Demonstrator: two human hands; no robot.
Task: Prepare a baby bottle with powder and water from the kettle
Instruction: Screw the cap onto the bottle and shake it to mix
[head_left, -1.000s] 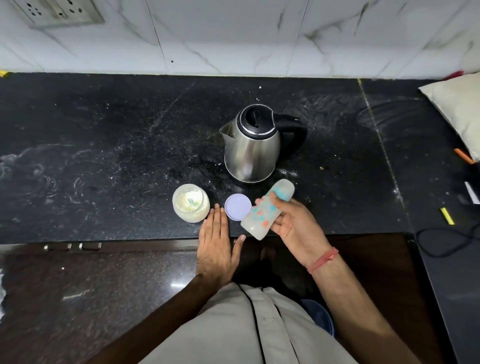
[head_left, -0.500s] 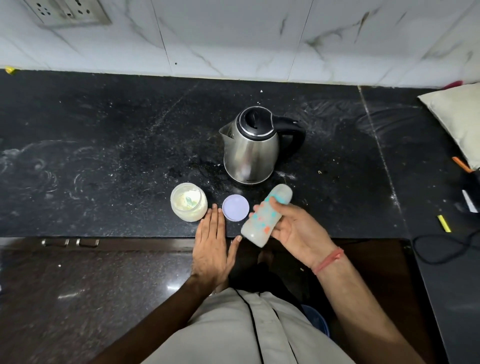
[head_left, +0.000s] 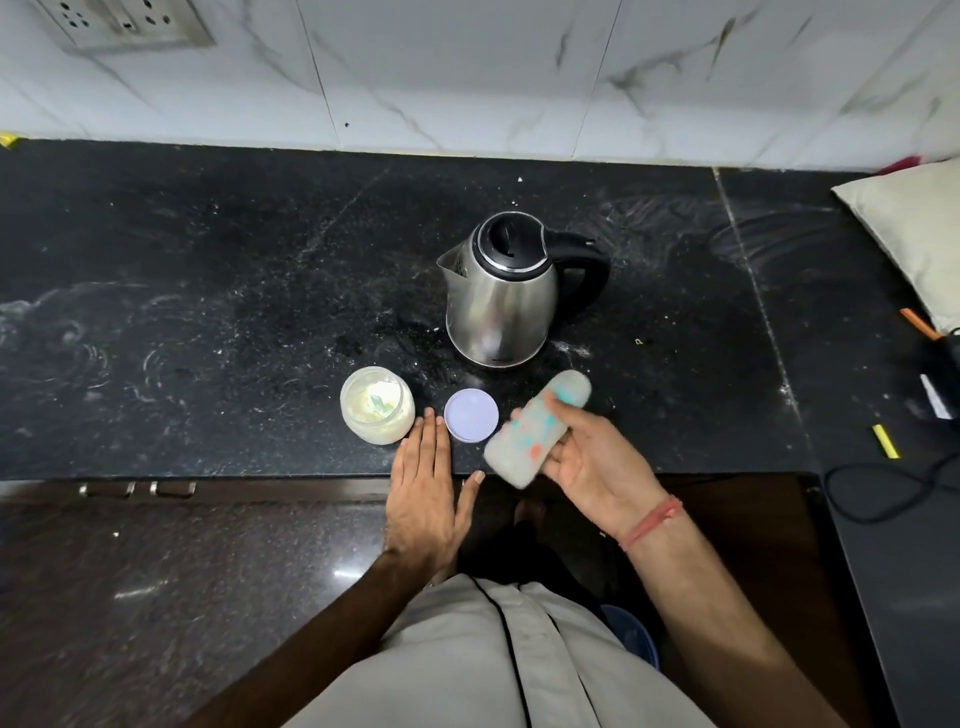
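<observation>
Bottle (head_left: 535, 427) over dusty black counter (head_left: 208, 312); marble-tiled wall (head_left: 467, 78) behind.

Left hand (head_left: 423, 496) flat — right hand (head_left: 587, 467) curled, gripping.

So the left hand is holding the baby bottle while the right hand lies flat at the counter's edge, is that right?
Not quite: the hands are swapped. In the head view the right hand holds the baby bottle, tilted, while the left hand lies flat at the counter's edge.
</observation>
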